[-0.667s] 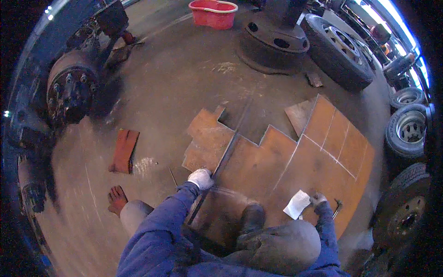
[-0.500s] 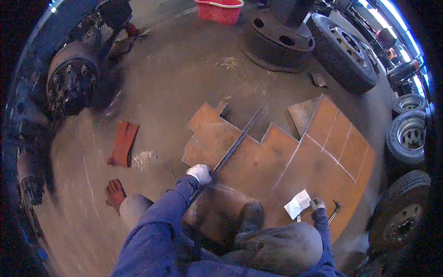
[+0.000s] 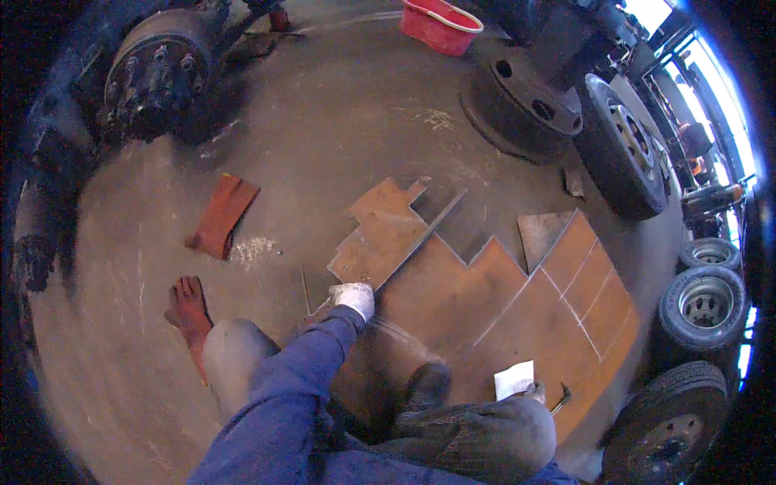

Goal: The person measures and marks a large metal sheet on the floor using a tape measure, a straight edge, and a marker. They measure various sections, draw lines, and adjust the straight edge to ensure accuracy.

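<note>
My left hand (image 3: pixel 353 300), in a white glove, is closed around the near end of a long, straight metal bar (image 3: pixel 427 240). The bar lies slantwise across a rust-brown steel plate (image 3: pixel 477 303) with a stepped edge and pale marked lines. At the lower right, my right hand (image 3: pixel 535 393) pinches a white sheet of paper (image 3: pixel 514 380) above the plate; my knee partly hides this hand. Close beside it on the plate is a hammer-like tool (image 3: pixel 561 399) with a dark head, its handle mostly hidden.
Two reddish work gloves, one near (image 3: pixel 191 315) and one farther off (image 3: pixel 226 217), lie on the floor at left. A wheel hub (image 3: pixel 158 77) stands far left. A red bucket (image 3: pixel 440 28), a bare wheel rim (image 3: pixel 521 109) and a tyre (image 3: pixel 621 149) are beyond the plate; more tyres line the right.
The whole view has shifted and turned with my head. The paper now appears more level, and my right hand is more hidden behind my knee. My left hand keeps hold of the bar.
</note>
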`<state>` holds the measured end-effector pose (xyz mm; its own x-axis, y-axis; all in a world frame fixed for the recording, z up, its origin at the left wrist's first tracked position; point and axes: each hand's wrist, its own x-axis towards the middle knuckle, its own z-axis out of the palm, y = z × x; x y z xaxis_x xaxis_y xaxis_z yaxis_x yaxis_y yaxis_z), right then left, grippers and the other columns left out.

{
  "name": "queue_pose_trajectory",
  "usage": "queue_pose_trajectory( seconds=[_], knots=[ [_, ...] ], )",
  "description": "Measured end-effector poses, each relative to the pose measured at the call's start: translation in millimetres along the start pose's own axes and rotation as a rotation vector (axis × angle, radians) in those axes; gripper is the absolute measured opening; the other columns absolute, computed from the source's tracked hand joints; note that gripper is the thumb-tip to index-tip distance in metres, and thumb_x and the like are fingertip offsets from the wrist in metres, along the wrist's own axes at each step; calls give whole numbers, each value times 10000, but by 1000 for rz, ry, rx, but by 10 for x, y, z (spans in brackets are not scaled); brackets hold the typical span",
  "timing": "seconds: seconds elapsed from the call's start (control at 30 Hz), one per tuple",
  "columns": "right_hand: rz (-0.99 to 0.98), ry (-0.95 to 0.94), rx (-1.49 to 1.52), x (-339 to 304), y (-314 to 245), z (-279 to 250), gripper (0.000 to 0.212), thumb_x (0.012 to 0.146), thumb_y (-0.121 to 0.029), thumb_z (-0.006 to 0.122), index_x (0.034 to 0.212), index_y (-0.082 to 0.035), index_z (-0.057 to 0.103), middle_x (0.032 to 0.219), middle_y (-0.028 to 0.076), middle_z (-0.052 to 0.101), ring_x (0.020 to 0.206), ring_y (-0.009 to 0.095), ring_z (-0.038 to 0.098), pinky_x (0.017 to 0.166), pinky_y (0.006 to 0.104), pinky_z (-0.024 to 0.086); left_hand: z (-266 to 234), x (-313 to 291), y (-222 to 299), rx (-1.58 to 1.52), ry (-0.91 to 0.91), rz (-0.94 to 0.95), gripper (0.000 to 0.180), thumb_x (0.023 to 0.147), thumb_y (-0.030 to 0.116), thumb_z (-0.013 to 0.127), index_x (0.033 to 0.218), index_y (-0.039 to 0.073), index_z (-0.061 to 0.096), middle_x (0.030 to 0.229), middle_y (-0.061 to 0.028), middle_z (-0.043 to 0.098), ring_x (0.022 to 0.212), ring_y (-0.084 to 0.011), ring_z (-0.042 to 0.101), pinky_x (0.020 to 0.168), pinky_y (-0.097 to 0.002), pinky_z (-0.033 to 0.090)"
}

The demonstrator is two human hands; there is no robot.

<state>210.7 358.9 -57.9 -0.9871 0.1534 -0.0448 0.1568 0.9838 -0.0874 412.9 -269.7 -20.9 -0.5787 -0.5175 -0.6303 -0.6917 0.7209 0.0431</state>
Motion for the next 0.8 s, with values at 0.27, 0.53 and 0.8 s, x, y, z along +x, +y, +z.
queue_pose_trajectory(
  seconds=[0.27,0.53,0.8],
  knots=[
    [-15,139,67,-15,-163,-117,178,965,-181,579,1090,-59,613,957,188,670,900,347,655,848,468,512,3,-99,48,-19,51,2,255,912,217,590,1075,166,779,1109,-105,762,1035,-325,725,813,-541,507],
    [30,41,506,-80,-1080,32,150,968,-135,553,1097,-81,607,933,165,655,867,301,646,819,452,518,445,-392,492,-147,-50,291,300,872,253,595,1014,49,763,1074,-208,743,994,-379,726,836,-506,572],
    [31,-564,875,-729,-1825,-17,207,961,-35,556,1122,-128,645,826,50,631,602,155,589,555,325,521,425,-397,751,-356,-21,293,314,853,309,634,1017,73,761,1066,-188,743,999,-385,714,864,-516,560]
  ],
)
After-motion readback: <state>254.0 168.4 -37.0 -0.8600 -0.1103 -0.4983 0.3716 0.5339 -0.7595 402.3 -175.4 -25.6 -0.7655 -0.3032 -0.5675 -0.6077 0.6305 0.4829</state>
